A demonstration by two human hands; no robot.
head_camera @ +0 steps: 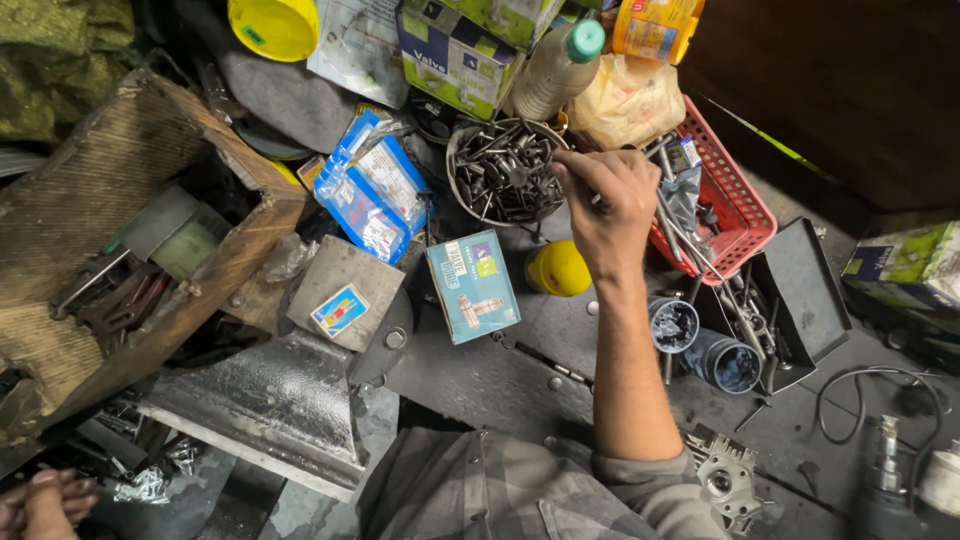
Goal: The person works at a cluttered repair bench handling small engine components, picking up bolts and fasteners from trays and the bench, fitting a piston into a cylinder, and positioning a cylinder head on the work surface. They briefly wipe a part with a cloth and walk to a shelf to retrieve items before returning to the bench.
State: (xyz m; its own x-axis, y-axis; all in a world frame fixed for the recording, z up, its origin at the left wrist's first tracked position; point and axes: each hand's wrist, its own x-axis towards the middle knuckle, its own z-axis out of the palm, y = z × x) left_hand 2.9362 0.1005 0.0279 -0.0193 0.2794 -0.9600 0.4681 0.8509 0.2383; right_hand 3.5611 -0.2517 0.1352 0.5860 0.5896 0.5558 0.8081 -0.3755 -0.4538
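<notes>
Hand: right hand [610, 200] pinched on a thin metal rod [680, 232] | place: far side, between bowl of valves [503, 170] and red basket [735, 205] | advice: lift slowly, avoid snagging | left hand: unseen.

The right hand [610, 205] is stretched out toward twelve o'clock, palm down, wrist slightly bent, its fingers [580, 165] curled and pinched together, tips pointing to about ten o'clock. The bare forearm runs back toward six o'clock into a rolled-up grey sleeve. The left hand [40, 500] shows only partly at the eight o'clock corner, fingers loosely curled, its grip unclear
</notes>
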